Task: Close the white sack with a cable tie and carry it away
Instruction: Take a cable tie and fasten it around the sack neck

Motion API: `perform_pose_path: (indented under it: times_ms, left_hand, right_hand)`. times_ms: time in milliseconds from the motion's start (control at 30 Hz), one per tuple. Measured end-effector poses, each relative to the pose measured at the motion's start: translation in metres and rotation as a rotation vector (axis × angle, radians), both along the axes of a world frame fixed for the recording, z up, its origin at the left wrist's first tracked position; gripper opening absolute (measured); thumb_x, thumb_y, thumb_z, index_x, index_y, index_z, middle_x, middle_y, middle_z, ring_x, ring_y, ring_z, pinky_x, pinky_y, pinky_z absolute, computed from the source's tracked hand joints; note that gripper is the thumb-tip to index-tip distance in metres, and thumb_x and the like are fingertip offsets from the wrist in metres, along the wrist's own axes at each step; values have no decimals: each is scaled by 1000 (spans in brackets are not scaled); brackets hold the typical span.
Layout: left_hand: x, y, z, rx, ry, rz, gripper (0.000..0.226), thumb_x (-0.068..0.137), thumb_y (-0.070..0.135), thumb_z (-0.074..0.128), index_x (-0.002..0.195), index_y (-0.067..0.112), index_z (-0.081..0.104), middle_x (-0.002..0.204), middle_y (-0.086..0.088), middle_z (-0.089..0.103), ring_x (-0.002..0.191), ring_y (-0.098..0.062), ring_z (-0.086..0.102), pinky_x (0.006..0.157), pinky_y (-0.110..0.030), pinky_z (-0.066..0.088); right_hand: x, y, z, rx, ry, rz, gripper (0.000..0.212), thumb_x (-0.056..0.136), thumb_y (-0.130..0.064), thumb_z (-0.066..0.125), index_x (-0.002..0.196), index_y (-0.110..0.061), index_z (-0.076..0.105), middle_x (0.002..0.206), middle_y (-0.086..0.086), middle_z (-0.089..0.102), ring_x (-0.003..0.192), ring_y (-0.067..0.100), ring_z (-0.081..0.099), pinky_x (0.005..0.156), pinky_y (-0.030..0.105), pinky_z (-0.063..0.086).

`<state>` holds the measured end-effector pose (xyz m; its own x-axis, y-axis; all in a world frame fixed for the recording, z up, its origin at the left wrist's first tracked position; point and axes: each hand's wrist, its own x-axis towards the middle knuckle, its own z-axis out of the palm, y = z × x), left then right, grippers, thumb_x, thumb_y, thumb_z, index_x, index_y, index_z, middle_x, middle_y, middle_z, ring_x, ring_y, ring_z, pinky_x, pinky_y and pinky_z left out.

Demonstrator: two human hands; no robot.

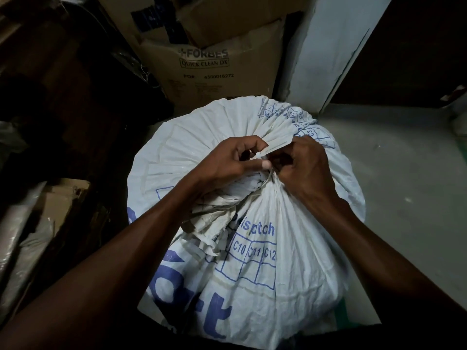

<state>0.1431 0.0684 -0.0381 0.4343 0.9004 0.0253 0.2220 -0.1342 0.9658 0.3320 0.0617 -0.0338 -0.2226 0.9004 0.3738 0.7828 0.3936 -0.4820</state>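
A big white woven sack [273,261] with blue print stands full on the floor below me, its mouth bunched into a neck at the top centre. My left hand [227,160] and my right hand [305,168] meet at that neck. A pale cable tie [274,146] sticks out between the two hands, its flat tail pointing up and right. My left thumb and fingers pinch it near its lower end. My right hand's fingers curl on the tie and the neck. The loop around the neck is mostly hidden by my fingers.
A tall cardboard box [207,61] printed FORBES stands right behind the sack. A pale wall corner [326,54] rises at the back right, with grey floor [404,173] to the right. Dark clutter and a torn carton [63,198] crowd the left side.
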Motion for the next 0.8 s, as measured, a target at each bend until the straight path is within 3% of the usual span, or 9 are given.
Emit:
perform_pose_path:
  times_ms: [67,133,200,300,400,500,567,633,800]
  left_hand:
    - [-1,-1,2,-10,-5,-17,18,93,9,71,104,-4,67,91,-17,72,82,-11,62,78,-26,48]
    - [-2,-1,3,-5,13,-35,15,94,10,70,100,-3,67,78,7,68,72,-1,57,71,-18,44]
    - [-2,1,2,-10,32,-34,13,94,13,71,97,1,67,72,16,62,66,2,52,68,-17,41]
    - [2,2,0,2,84,2,14,92,19,74,95,6,69,75,11,61,68,-4,52,69,-23,41]
    - [9,1,-6,106,184,116,14,87,25,79,95,15,72,80,8,65,67,-3,52,69,-26,44]
    - [11,3,-12,246,284,279,39,80,40,82,115,30,67,104,6,65,80,2,56,74,-26,50]
    - [10,3,-10,207,301,291,46,80,43,82,119,35,59,95,8,63,69,3,54,68,-24,46]
    - [12,3,-9,165,301,251,30,82,41,81,105,32,64,81,10,63,61,1,51,65,-25,43]
    - [13,6,1,-4,259,249,21,82,35,83,94,24,70,74,7,67,58,-2,56,61,-24,45]
  right_hand:
    - [3,3,-9,-6,-46,-16,22,67,-4,65,85,-10,74,83,8,70,82,30,60,70,25,33]
    - [7,6,-18,-36,-48,-38,21,71,-5,67,91,-7,71,89,9,67,88,30,60,72,31,41]
    - [10,7,-22,-54,-17,-37,20,76,-7,67,96,-6,69,93,9,66,92,29,60,75,33,44]
    - [14,6,-20,-41,39,31,26,76,3,71,99,-7,73,94,12,69,91,25,61,75,27,42]
    - [16,7,-24,-44,-9,19,37,72,11,67,103,-8,76,97,14,70,92,32,64,80,30,48]
    - [13,5,-31,-85,-25,-29,25,79,4,69,96,-13,76,91,10,71,90,32,63,81,40,53]
    - [9,0,-32,-73,-45,-44,13,84,-6,71,94,-15,73,87,6,71,86,30,62,79,44,51]
    - [5,-10,-31,-76,-56,-107,14,87,-9,70,99,-15,69,90,6,71,88,31,61,80,42,50]
    - [-5,-37,-12,-27,144,-95,49,76,-3,63,122,-16,54,119,3,58,107,25,59,89,46,52]
